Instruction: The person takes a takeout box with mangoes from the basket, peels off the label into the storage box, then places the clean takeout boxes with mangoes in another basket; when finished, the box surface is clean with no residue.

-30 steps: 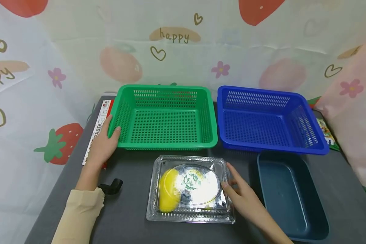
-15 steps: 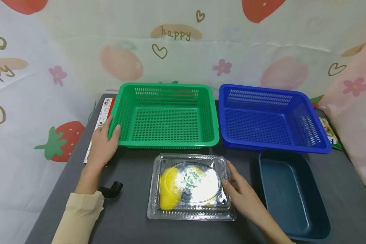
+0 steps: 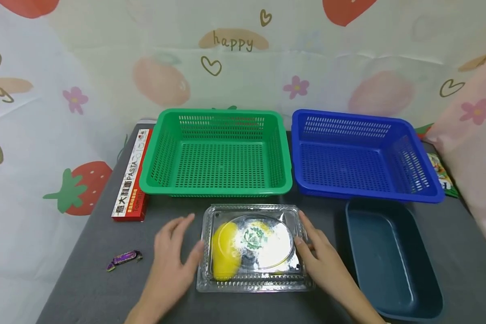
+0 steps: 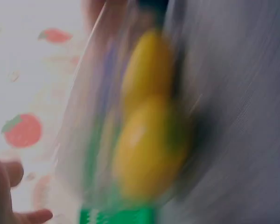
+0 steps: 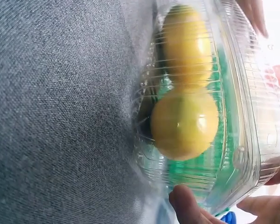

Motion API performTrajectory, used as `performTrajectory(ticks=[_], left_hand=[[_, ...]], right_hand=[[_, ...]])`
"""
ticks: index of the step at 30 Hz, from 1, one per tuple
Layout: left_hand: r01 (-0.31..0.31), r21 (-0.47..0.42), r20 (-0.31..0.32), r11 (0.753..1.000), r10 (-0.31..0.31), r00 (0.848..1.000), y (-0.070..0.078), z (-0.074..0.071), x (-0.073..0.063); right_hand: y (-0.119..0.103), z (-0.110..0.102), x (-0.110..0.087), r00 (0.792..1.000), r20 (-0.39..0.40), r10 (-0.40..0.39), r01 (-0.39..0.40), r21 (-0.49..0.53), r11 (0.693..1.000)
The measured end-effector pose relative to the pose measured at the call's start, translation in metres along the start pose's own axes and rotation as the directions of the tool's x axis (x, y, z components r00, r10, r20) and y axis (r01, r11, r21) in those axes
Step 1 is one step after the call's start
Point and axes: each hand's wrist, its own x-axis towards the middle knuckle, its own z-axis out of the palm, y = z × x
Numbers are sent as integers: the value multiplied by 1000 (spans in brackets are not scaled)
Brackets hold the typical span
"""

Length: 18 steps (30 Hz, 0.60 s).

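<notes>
A clear plastic clamshell container (image 3: pixel 251 285) lies on the grey table in front of me, lid closed. Inside are a long yellow fruit (image 3: pixel 225 256) and a rounder yellow one (image 5: pixel 184 123); glare hides part of the contents in the head view. My right hand (image 3: pixel 326 261) holds the container's right side, thumb at the lid edge and fingers against the side wall. At the left side, my left hand (image 3: pixel 172 265) has its fingers spread, its thumb tip close to the container's edge; whether it touches cannot be told. The left wrist view is blurred.
Behind the container stand a green basket (image 3: pixel 220 191) and a blue basket (image 3: pixel 364 195). A dark blue-grey bin (image 3: pixel 389 265) is at the right. On the left lie a red-and-white pasta box (image 3: pixel 131 180) and a purple wrapped candy (image 3: pixel 124 257). A green packet (image 3: pixel 443 175) sits far right.
My left hand has let go of the green basket's left rim and moved down and right to the container's left side, uncovering the pasta box and the candy. The right hand stays put.
</notes>
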Motion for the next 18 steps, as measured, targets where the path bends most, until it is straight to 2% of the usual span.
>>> performTrajectory(ticks=[1, 3, 6, 12, 18], left_hand=[[36, -5, 78, 999, -36, 996, 3, 7, -10], [94, -2, 195, 996, -92, 976, 6, 19, -24], [162, -10, 274, 987, -153, 950, 7, 32, -34], [179, -51, 269, 982, -159, 950, 5, 43, -37], [120, -2, 224, 993, -116, 968, -1, 47, -38]], right_hand=[[0, 0, 0, 1000, -1, -4, 4, -3, 1000], [0, -1, -1, 1000, -3, -11, 11, -3, 1000], [0, -2, -1, 1000, -4, -23, 23, -8, 1000], [3, -1, -1, 999, -8, -32, 32, 5, 999], [6, -2, -1, 999, -15, -51, 51, -13, 999]])
